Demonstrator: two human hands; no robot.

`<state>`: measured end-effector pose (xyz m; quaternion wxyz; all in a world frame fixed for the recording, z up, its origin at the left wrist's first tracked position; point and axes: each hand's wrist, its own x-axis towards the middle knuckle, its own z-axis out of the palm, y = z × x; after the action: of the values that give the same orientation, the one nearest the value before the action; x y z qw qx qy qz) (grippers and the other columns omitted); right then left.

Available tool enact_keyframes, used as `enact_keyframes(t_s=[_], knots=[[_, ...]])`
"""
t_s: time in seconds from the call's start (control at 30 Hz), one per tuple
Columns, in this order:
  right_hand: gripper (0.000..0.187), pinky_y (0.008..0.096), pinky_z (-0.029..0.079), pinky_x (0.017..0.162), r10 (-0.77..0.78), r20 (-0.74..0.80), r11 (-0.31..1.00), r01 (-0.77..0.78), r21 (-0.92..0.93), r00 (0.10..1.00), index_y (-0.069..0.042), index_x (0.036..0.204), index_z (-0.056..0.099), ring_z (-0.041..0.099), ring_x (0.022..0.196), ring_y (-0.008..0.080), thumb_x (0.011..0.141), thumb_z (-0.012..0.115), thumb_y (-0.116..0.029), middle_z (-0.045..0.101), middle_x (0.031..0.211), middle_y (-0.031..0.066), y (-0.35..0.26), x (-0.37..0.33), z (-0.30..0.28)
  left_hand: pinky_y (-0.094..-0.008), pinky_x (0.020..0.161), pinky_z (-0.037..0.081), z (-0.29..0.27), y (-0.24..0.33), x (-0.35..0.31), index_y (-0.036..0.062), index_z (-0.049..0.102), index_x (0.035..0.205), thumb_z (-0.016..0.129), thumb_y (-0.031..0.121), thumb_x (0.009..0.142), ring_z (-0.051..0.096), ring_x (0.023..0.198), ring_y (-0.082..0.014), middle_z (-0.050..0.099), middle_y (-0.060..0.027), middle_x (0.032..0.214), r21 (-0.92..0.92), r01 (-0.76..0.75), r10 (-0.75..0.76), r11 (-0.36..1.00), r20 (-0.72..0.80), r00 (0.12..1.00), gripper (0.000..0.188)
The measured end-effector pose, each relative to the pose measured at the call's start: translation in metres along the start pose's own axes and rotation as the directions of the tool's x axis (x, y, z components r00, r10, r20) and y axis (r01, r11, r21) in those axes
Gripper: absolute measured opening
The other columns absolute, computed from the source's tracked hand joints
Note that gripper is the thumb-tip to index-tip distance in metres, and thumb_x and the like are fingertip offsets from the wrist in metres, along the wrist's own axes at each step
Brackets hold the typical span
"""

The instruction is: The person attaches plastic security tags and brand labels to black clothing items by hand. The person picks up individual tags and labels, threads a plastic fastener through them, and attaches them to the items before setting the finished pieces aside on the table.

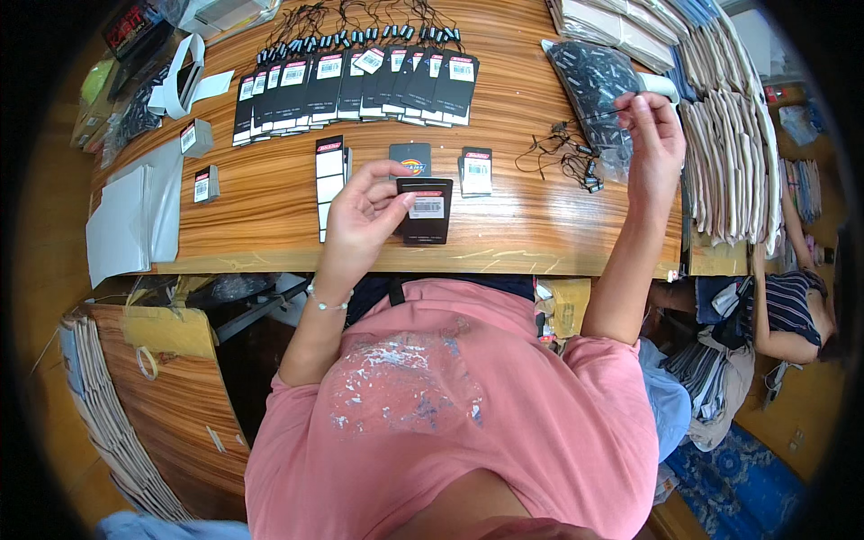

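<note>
My left hand [360, 216] pinches a black hang tag [427, 230] with a red-and-white barcode sticker, held just above the table's near edge. Behind it lies a stack of black tags with a coloured emblem [411, 152], partly covered by my fingers. Out to the right, my raised right hand [657, 135] has thumb and forefinger closed on a thin black string [605, 115]. That hand is beside a clear plastic bag of black strings [583, 76]. Several loose black strings [576, 162] lie on the wood below the bag.
A fanned row of stickered, strung black tags [360, 99] spans the table's far side. Small label stacks [477, 173] and a longer stack [330, 187] lie nearer. White sheets [121, 220] are at left; folded garments [731, 162] at right, near another person's arm [763, 306].
</note>
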<state>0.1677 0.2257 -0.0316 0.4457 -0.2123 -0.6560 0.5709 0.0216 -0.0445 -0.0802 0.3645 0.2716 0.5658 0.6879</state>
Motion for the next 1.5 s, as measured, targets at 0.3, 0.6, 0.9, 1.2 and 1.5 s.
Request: enact_keyframes(t_s=[0.3,0.6,0.9,1.2,1.5], knots=[[0.009,0.0206,0.042,0.065,-0.121,0.005,0.991,0.121,0.052,0.993,-0.002,0.088,0.052,0.051,0.066,0.009,0.087,0.051,-0.011,0.061,0.079,0.0098,-0.024,0.009,-0.005,-0.02,0.073,0.045,0.002,-0.005,-0.002,-0.004,0.055,0.096,0.051,0.0,0.084,0.056,0.082,-0.0083,0.06,-0.0052,0.088,0.025,0.022,-0.024,0.999,0.101,0.995,0.014],[0.011,0.0266,0.045,0.062,-0.29,0.068,0.912,0.254,0.321,0.955,-0.003,0.091,0.044,0.055,0.061,0.0182,0.09,0.042,-0.013,0.059,0.076,0.0184,-0.045,0.008,-0.004,-0.0252,0.076,0.046,0.024,0.023,0.003,-0.0029,0.058,0.086,0.047,-0.005,0.082,0.058,0.086,-0.0154,0.062,-0.0089,0.089,0.13,0.124,-0.173,0.984,0.5,0.848,0.012],[0.012,0.0277,0.048,0.058,-0.24,0.169,0.914,0.164,0.37,0.956,-0.001,0.094,0.042,0.058,0.057,0.0216,0.091,0.041,-0.013,0.059,0.075,0.0224,-0.062,-0.015,0.04,-0.0324,0.092,0.035,0.077,0.018,0.055,0.0031,0.062,0.084,0.053,0.006,0.079,0.043,0.113,-0.025,0.044,-0.0143,0.123,0.202,-0.487,0.301,0.849,0.573,0.762,0.01],[0.013,0.0273,0.048,0.058,-0.224,0.124,0.909,0.161,0.385,0.967,-0.001,0.091,0.043,0.058,0.057,0.0208,0.091,0.042,-0.014,0.059,0.075,0.0216,-0.054,-0.009,0.03,-0.0289,0.082,0.042,0.078,0.011,0.056,-0.0016,0.059,0.084,0.052,0.003,0.081,0.055,0.093,-0.0179,0.06,-0.0094,0.096,0.044,-0.185,0.113,0.982,0.649,0.752,0.01],[0.012,0.0275,0.048,0.06,-0.232,0.077,0.905,0.186,0.381,0.97,-0.002,0.091,0.043,0.057,0.059,0.0194,0.091,0.042,-0.014,0.059,0.076,0.0203,-0.041,-0.003,0.021,-0.0267,0.08,0.043,0.07,0.014,0.051,-0.0019,0.058,0.084,0.053,0.0,0.081,0.055,0.09,-0.0162,0.059,-0.0087,0.092,0.031,-0.077,0.043,0.997,0.601,0.798,0.006]])
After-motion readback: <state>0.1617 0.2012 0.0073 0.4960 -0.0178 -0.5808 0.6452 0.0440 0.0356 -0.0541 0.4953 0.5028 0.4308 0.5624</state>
